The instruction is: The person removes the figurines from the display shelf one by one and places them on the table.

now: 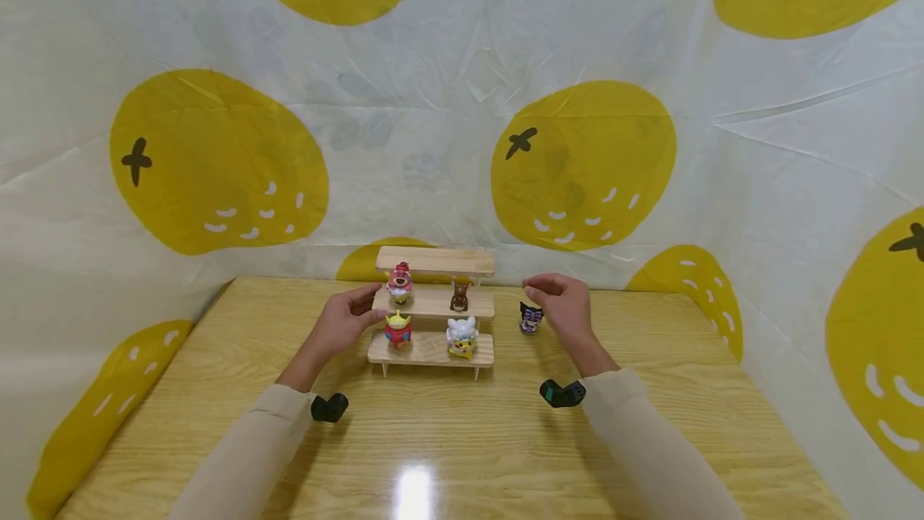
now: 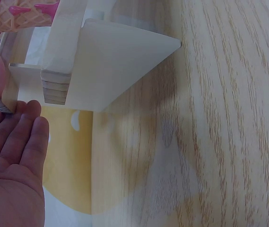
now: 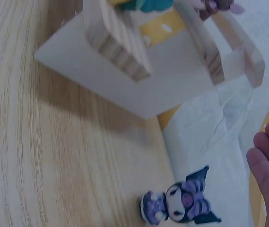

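The three-tier wooden stand (image 1: 435, 261) sits on the counter (image 1: 476, 440), its left end just beside my left hand (image 1: 342, 323), whose fingers lie loosely extended, though I cannot tell whether they touch it. To its right stands the purple-and-black figurine (image 1: 530, 319), close to my right hand (image 1: 566, 305), which is relaxed and grasps nothing. A pink figurine (image 1: 399, 285) and a brown figurine (image 1: 459, 297) share the middle shelf (image 1: 429, 302).
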Demonstrator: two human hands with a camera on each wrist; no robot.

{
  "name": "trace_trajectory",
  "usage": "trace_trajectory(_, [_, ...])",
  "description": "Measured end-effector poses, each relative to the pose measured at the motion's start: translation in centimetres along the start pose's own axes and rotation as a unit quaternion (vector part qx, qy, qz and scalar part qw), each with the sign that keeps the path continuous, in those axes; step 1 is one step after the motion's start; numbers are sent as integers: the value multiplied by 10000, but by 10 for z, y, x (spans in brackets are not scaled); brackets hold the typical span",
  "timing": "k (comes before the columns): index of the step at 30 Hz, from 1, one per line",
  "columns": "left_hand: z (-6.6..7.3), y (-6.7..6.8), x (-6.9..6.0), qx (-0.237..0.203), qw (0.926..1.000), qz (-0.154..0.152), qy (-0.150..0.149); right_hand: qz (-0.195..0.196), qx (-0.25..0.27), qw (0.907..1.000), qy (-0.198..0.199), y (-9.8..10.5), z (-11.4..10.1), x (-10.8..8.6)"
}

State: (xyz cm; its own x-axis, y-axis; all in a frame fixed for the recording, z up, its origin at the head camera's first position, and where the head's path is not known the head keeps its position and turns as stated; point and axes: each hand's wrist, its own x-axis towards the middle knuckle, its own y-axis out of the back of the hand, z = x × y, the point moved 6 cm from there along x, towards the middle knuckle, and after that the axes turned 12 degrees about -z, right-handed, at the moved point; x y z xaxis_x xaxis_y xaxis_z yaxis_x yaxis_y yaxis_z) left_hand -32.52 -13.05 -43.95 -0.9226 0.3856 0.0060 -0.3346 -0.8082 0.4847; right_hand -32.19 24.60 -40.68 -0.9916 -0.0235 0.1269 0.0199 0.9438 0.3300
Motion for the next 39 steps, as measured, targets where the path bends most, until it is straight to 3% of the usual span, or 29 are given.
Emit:
trace_trajectory(18, [-2, 2, -2, 17, 10000, 27, -39, -1208, 619, 9907, 125, -59, -33, -10])
trace_trajectory(34, [-4, -3, 3, -95, 9999, -32, -122, -1373, 1003, 9854, -4, -83, -38, 2])
trace_trajectory(39, [-4, 0, 2, -122, 9999, 11, -70, -1448, 1094, 9833, 143, -90, -43, 4])
